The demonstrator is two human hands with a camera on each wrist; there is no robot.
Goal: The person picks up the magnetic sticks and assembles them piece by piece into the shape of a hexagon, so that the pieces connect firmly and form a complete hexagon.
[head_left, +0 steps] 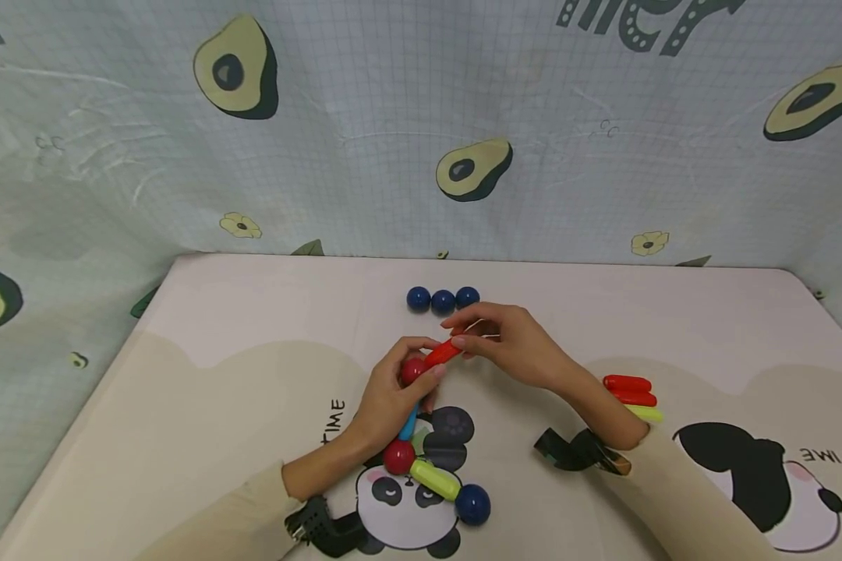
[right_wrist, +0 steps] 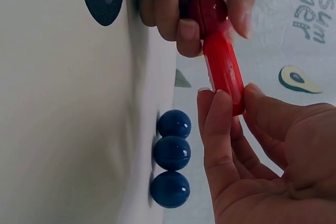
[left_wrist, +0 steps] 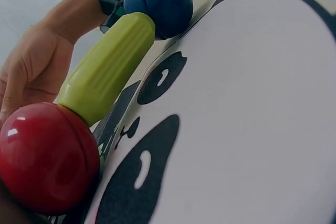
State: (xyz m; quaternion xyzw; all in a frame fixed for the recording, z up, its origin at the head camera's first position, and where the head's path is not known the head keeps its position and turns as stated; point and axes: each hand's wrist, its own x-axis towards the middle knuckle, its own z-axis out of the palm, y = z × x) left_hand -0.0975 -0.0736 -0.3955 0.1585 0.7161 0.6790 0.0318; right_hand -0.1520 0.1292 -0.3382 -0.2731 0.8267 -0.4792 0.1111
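My left hand (head_left: 393,397) grips a red ball (head_left: 412,370) between thumb and fingers. From that ball a red rod (head_left: 443,353) sticks out, its free end pinched by the thumb and fingertips of my right hand (head_left: 512,343). In the right wrist view the red rod (right_wrist: 224,66) meets the ball (right_wrist: 210,14) end-on. A light-blue rod (head_left: 408,423), partly hidden by the left hand, runs down to a second red ball (head_left: 398,456). Beyond it a yellow-green rod (head_left: 435,478) links to a larger-looking dark blue ball (head_left: 473,505).
Three loose blue balls (head_left: 443,302) sit in a row behind the hands. Beside the right forearm lie two red rods (head_left: 627,383) and a yellow-green rod (head_left: 645,413). The table mat (head_left: 238,436) has panda prints; a patterned cloth (head_left: 365,93) hangs behind.
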